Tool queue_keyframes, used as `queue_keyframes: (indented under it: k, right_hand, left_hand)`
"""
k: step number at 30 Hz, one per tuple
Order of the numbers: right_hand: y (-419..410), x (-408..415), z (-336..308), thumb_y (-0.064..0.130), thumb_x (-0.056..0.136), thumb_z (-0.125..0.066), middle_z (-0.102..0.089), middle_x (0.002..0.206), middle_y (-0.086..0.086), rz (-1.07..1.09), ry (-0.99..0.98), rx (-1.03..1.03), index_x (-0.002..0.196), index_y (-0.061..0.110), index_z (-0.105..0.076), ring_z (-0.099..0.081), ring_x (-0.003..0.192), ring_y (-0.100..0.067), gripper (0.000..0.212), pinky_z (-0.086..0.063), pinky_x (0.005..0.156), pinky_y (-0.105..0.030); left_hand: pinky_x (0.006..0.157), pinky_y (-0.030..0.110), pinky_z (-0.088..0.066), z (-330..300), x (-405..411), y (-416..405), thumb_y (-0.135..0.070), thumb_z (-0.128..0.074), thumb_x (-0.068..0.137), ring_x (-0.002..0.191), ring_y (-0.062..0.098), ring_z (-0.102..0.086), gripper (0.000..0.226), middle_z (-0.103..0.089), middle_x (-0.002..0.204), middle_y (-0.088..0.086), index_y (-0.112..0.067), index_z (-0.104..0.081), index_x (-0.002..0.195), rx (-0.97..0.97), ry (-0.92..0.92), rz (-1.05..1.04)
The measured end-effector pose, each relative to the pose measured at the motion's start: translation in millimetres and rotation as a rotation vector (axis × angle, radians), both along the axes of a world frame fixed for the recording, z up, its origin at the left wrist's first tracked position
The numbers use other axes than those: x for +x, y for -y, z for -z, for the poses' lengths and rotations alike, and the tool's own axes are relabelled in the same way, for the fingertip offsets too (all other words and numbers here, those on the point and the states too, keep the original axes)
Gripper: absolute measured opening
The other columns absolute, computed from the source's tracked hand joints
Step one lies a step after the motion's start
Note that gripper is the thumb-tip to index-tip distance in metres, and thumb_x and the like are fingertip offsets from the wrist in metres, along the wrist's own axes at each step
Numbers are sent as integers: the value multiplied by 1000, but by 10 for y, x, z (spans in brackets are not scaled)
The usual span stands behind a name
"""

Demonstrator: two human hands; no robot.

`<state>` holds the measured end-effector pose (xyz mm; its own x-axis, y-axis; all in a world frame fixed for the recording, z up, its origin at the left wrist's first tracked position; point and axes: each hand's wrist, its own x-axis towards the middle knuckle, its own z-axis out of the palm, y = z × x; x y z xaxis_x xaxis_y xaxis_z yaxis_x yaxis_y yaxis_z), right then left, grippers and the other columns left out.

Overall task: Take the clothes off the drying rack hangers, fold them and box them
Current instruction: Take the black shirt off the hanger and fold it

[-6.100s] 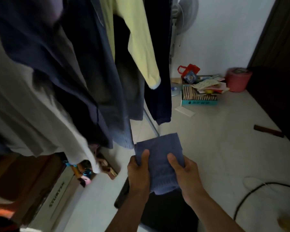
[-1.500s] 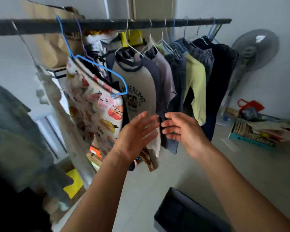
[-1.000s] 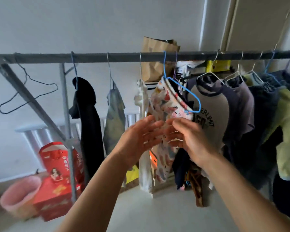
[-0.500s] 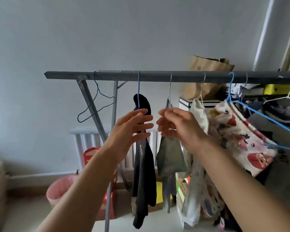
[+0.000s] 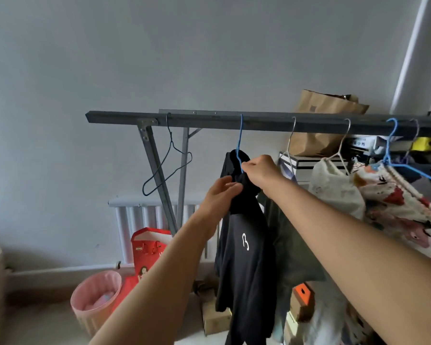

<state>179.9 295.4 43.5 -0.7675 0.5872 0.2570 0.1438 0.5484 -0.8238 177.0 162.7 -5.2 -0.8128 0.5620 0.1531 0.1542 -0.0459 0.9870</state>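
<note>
A black garment [image 5: 244,260] with a small white mark hangs from a blue wire hanger [image 5: 240,143] on the grey rack bar [image 5: 209,119]. My right hand [image 5: 258,169] pinches the hanger where it meets the garment's top. Just below, my left hand [image 5: 220,192] grips the black fabric. To the right hang a grey-green garment [image 5: 289,240], a cream one [image 5: 339,192] and a patterned cartoon-print one [image 5: 408,210]. An empty dark wire hanger [image 5: 171,168] hangs at the bar's left end. No box is in view.
The rack's slanted grey leg [image 5: 157,178] stands left of the black garment. On the floor sit a pink bin [image 5: 95,305], a red gift bag [image 5: 147,252] and small cardboard boxes [image 5: 214,317]. A brown paper bag [image 5: 326,120] sits on shelving behind the bar.
The view swung left along the rack. Both hands, open and empty before, have reached the black garment; the right now pinches its hanger and the left grips the cloth.
</note>
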Motion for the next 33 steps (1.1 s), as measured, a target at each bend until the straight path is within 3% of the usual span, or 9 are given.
queue_keyframes:
  k: [2,5,9,11,14,19,24,31,33]
  right_hand:
    - [22,-57,-24,16,88,-63,-63,84,-9,-33,34,-81,93,4,-68,-58,78,-22,13,-38,54,-23]
    - [63,-74,-37,17,88,-66,-61,80,-4,-59,23,-177,96,7,-69,-56,73,-17,13,-38,52,-23]
    - [121,-112,-82,16,91,-64,-61,72,-1,-115,-155,-324,92,6,-70,-58,72,-18,12,-47,63,-23]
    - [157,-101,-122,18,90,-65,-60,68,1,-123,-195,-326,78,12,-68,-55,67,-15,13,-48,65,-23]
    - [178,-24,-137,16,91,-63,-57,64,3,-151,-220,-319,75,16,-63,-42,52,-8,17,-35,41,-14]
    - [173,75,-49,9,95,-57,-64,70,-5,-161,-267,-368,77,11,-59,-43,39,-2,18,-39,43,-11]
    - [188,93,38,9,98,-53,-63,70,-7,-134,-242,-354,75,12,-53,-41,31,1,23,-36,39,-9]
    - [231,188,27,8,98,-49,-62,71,-10,-137,-214,-438,75,11,-47,-35,27,-3,24,-19,27,-14]
    - [234,208,22,9,99,-48,-64,72,-10,-133,-169,-441,77,12,-44,-32,27,-4,23,-16,29,-13]
  left_hand:
    - [58,4,-44,-30,-14,-44,-27,-60,95,87,-2,-60,50,-63,115,-1,-16,-43,140,-33,-12,42]
    - [62,8,-47,-70,-28,-66,-33,-71,86,84,-3,-63,59,-66,103,-7,-19,-40,135,-36,-68,49]
    - [76,16,-49,-143,-100,26,-38,-81,76,99,7,-64,76,-63,117,-1,-17,-38,135,-66,-118,28]
    - [74,12,-49,-204,-108,100,-35,-82,75,95,3,-64,65,-65,113,-4,-19,-48,128,-80,-160,60]
    - [70,12,-51,-271,-87,221,-28,-82,76,79,0,-64,33,-67,90,-9,-25,-62,101,-143,-314,84]
    - [64,32,-42,-162,-97,401,-33,-84,69,65,16,-51,32,-54,69,0,-15,-64,86,-308,-448,24]
    - [59,31,-33,-47,-55,591,-36,-83,68,60,18,-43,33,-47,60,-3,-17,-56,70,-418,-667,-106]
    - [64,31,-38,128,119,929,-33,-84,70,63,22,-54,27,-60,67,13,-11,-70,73,-458,-638,174]
    - [66,31,-40,129,147,998,-31,-82,74,64,15,-55,19,-66,73,13,-14,-75,77,-473,-601,253]
